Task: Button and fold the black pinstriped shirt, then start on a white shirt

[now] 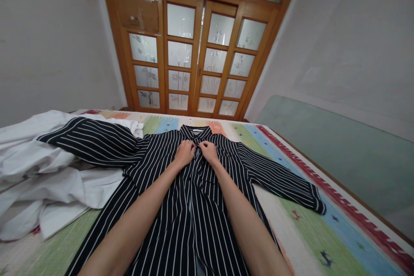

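Note:
A black shirt with white stripes lies spread out, its collar at the far end and its front partly open down the middle. Just below the collar, my left hand pinches the shirt's front edge. Close beside it, my right hand pinches the other front edge. Whatever small part sits between the fingertips is too hidden to make out. One striped sleeve stretches out to the right; the other lies to the left over a heap of white cloth.
Beneath the shirt is a colourful patterned bedspread. A pale green board runs along the right side by the wall. Wooden doors with glass panes stand beyond the far edge.

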Demonstrator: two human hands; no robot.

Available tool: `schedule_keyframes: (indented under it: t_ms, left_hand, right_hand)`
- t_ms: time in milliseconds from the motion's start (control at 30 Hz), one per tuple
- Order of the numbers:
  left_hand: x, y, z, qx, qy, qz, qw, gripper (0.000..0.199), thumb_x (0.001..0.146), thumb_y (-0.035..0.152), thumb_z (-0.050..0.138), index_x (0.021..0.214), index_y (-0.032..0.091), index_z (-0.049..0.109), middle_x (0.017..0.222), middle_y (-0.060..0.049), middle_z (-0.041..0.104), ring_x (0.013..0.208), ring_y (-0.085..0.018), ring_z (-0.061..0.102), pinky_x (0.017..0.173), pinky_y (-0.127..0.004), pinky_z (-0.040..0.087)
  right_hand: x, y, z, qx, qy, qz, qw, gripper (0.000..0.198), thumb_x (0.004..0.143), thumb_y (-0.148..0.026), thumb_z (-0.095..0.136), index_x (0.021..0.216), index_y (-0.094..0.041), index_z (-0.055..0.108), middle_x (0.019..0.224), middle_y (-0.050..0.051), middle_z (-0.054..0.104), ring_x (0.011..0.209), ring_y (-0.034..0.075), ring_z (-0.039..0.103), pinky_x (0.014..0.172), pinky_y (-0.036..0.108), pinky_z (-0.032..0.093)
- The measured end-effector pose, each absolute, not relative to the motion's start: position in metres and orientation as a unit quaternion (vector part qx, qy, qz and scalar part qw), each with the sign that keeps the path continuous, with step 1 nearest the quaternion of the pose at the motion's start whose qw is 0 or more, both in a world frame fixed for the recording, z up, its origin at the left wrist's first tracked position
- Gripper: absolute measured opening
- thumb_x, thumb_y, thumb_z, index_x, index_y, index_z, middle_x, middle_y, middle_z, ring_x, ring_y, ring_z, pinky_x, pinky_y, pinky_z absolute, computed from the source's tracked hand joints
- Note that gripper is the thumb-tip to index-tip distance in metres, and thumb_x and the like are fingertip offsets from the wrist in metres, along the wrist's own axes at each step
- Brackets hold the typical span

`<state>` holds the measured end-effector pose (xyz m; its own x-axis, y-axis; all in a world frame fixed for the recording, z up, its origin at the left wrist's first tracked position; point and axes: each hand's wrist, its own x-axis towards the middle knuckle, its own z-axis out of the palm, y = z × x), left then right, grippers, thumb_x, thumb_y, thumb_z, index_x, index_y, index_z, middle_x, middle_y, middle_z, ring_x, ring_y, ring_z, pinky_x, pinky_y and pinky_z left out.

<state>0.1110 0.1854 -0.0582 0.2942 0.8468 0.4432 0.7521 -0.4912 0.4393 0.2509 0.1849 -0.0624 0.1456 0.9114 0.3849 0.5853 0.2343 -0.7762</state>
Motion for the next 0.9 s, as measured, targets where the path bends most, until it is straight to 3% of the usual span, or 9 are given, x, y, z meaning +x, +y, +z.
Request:
schedule_keyframes:
  t_ms: [533,900]
  left_hand:
    - [0.1179,0.1848,-0.0655,0.778,0.506,0.356,0.110,0.014,0.087,0.011,0.048,0.083,0.018,0.060,0.090,-0.010,0.067,0.093,-0.025,0.061,0.087,-0.039,0.047]
    - [0.1132,0.1869,-0.0608,0.734,0.501,0.419,0.190,0.008,0.082,0.012,0.058,0.080,0.019,0.063,0.079,-0.003,0.069,0.073,-0.017,0.065,0.075,-0.030,0.052]
  right_hand:
    - [0.2511,0.1852,-0.0610,-0.598,-0.654,0.197,0.419,0.023,0.083,-0.020,0.053,0.074,-0.019,0.075,0.082,0.003,0.075,0.078,0.017,0.066,0.074,0.024,0.045]
    - [0.2571,0.1922,-0.0646,-0.559,-0.648,0.255,0.451,0.025,0.083,-0.018,0.052,0.074,-0.020,0.076,0.084,0.003,0.076,0.084,0.017,0.067,0.081,0.027,0.047]
